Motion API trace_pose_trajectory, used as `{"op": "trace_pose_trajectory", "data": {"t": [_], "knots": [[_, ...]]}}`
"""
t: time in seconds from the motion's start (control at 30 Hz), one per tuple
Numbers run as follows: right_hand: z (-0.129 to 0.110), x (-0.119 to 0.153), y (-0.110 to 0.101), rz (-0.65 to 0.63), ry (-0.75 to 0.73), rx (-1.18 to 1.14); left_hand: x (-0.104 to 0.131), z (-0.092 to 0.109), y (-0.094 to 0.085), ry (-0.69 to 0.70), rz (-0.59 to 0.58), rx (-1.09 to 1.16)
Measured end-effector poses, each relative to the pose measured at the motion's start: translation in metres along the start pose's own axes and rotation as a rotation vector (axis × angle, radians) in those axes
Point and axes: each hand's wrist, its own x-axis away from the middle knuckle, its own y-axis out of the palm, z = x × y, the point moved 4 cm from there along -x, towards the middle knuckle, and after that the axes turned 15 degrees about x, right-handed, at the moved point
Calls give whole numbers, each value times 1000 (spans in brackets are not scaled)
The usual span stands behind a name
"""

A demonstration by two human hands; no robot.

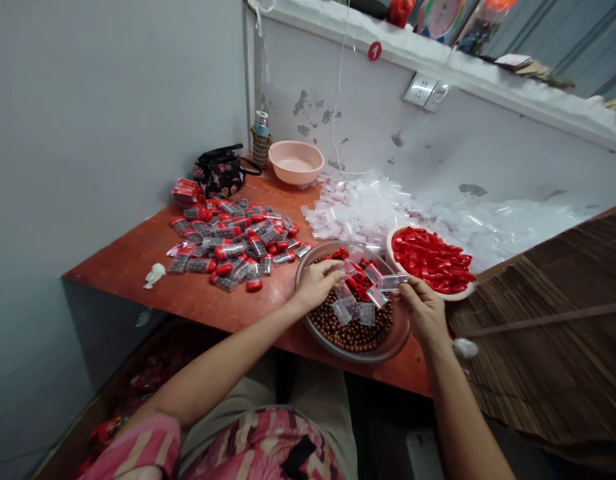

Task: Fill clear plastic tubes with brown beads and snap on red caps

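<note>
A metal bowl (359, 357) holds brown beads (345, 333), red plastic pieces (359, 283) and several clear plastic cases (367, 313). Over its left part is my left hand (318, 285), with the thumb and fingers closed on a clear piece (349, 268) that is partly hidden. At the right rim my right hand (424, 308) pinches the end of a clear case (392, 282). A cream bowl of red caps (431, 260) stands just behind my right hand.
Filled red-capped packs (238, 243) lie piled on the red table (123, 257) at left. Behind are a pink basin (295, 162), a floral bag (221, 172), a bottle (261, 137) and a heap of clear cases (368, 207). Stacked brown cardboard (553, 320) stands at right.
</note>
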Motion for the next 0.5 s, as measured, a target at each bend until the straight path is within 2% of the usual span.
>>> {"op": "trace_pose_trajectory", "data": {"t": [0.1, 0.17, 0.27, 0.4, 0.5], "knots": [[-22, 11, 17, -89, -92, 191, -11, 17, 13, 172, -50, -152], [-34, 18, 27, -117, -173, 278, -9, 25, 20, 239, -139, -230], [-37, 22, 40, -141, -187, 225, 5, 18, 24, 134, -218, -151], [-21, 22, 60, -146, 10, -59, 22, -1, 17, 1, -90, 83], [-20, 24, 77, -229, 52, -140, 25, 2, 7, 41, -63, 51]]}}
